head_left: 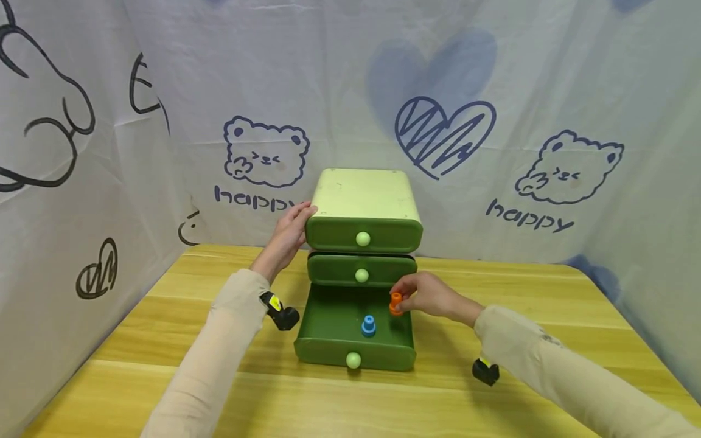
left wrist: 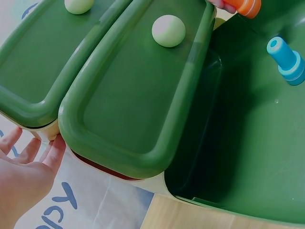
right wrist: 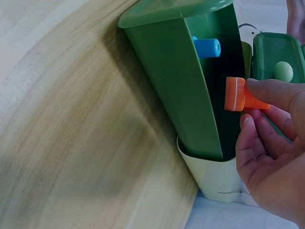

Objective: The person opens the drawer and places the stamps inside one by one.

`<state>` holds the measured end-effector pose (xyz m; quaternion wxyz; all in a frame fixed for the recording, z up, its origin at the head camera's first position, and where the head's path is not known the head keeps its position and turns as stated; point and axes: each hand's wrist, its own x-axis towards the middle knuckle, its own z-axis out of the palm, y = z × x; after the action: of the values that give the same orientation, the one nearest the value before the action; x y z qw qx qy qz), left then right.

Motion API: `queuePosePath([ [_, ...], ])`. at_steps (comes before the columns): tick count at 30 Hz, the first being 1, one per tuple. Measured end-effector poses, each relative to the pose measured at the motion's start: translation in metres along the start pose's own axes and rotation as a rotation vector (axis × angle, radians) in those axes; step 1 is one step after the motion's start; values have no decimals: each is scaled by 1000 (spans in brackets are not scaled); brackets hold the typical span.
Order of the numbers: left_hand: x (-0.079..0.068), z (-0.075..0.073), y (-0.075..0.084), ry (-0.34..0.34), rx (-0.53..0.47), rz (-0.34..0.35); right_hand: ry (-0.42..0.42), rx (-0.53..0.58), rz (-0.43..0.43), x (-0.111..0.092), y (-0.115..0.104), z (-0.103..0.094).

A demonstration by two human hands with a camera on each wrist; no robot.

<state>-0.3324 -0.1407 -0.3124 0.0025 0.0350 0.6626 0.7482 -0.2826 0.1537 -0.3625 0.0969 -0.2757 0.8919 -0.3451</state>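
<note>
A small three-drawer cabinet (head_left: 364, 193) with a cream top and green drawer fronts stands on the table. Its bottom drawer (head_left: 334, 322) is pulled out. Inside, a blue stepped cylindrical piece (head_left: 369, 326) stands upright, wide end down. My right hand (head_left: 432, 297) pinches a similar orange piece (right wrist: 236, 94) between thumb and fingers, over the drawer's right side. My left hand (head_left: 287, 236) rests against the cabinet's upper left side, its fingers (left wrist: 56, 152) extended along the casing beside the top drawer.
The middle drawer (head_left: 342, 269) protrudes slightly under the top drawer (head_left: 334, 236); each has a pale round knob. A wooden table (head_left: 191, 340) lies beneath. Behind and at both sides hangs white cloth (head_left: 350, 79) with bear and heart drawings.
</note>
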Motion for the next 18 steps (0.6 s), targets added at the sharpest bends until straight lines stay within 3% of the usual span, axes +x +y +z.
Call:
queuePosePath([
  [11,1,0,-1,0,-4,2,-98,84,-19,7,1,8],
  [18,0,-1,-1,-2,3,1,-139,63,-20,10,3,8],
])
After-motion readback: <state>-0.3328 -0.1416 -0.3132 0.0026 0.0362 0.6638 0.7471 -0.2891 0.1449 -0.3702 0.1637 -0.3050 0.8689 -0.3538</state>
